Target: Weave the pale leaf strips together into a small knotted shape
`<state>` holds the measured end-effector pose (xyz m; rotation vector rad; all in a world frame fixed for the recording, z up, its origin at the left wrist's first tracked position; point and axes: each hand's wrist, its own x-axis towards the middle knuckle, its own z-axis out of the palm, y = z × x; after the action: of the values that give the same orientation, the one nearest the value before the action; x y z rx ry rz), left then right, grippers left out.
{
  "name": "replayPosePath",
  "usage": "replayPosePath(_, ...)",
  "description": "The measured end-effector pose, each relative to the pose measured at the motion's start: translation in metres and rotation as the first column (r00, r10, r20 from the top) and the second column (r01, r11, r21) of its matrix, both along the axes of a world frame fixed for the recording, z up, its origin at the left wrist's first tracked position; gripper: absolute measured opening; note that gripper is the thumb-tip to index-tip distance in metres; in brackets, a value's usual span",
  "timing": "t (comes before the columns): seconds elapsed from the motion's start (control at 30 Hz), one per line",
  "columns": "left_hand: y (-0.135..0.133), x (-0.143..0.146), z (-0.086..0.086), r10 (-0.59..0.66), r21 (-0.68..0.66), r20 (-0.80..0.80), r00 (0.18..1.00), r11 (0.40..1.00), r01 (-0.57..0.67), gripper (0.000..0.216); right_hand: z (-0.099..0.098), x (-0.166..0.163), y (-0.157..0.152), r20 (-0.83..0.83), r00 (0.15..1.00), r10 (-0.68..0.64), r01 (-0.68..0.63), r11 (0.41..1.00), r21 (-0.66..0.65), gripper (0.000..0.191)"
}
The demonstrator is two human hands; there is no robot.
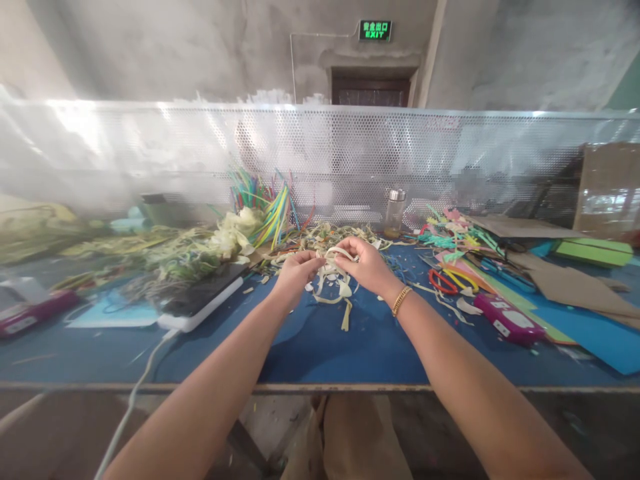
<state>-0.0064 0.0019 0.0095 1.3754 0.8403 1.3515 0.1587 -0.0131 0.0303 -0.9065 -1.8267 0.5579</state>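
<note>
Above the middle of the blue table, my left hand (300, 275) and my right hand (369, 267) are held close together. A pale cream strip (336, 252), looped between them, is pinched in the fingertips of both. Its material cannot be made out. More cream strips (346, 313) dangle below my fingers, close to the tabletop. A heap of tangled pale strips (340, 233) lies just behind my hands. My right wrist wears a gold bracelet (401, 300).
Colourful thin stems (273, 207) stand at the back left. A glass bottle (395, 212) stands at the back. A white-edged dark flat device (210, 303) with a white cable lies left. On the right are a purple box-like object (507, 319), cardboard (575, 283) and blue sheets (607, 340).
</note>
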Motion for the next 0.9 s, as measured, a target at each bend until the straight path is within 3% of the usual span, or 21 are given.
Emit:
replayPosePath(0.27, 0.003, -0.004, 0.0, 0.038, -0.165, 0.098, 0.994, 0.986, -0.021, 0.026, -0.001, 0.0, -0.002, -0.042, 0.999, 0.031, -0.035, 0.995, -0.095, 0.022)
replayPosePath(0.57, 0.014, -0.008, -0.006, 0.028, -0.24, 0.221, 0.975, 0.971, 0.027, 0.024, 0.005, -0.002, -0.001, -0.258, 0.957, 0.132, -0.171, 0.976, -0.133, 0.016)
replayPosePath(0.63, 0.015, -0.008, -0.006, 0.028, -0.254, 0.236, 0.971, 0.967, 0.033, 0.025, 0.004, 0.0, 0.002, -0.3, 0.952, 0.058, -0.092, 0.991, -0.098, 0.018)
replayPosePath(0.73, 0.013, -0.008, -0.004, 0.038, -0.262, 0.249, 0.968, 0.964, 0.03, 0.025, 0.004, 0.006, 0.004, -0.319, 0.93, -0.184, 0.206, 0.978, 0.036, 0.024)
replayPosePath(0.83, 0.013, -0.007, -0.003, 0.023, -0.276, 0.246, 0.969, 0.96, 0.047, 0.024, 0.007, 0.01, 0.0, -0.244, 0.88, -0.408, 0.468, 0.835, 0.288, 0.022)
replayPosePath(0.9, 0.013, -0.007, -0.004, 0.009, -0.275, 0.242, 0.97, 0.96, 0.059, 0.025, 0.01, 0.009, -0.006, -0.129, 0.889, -0.44, 0.45, 0.785, 0.426, 0.016)
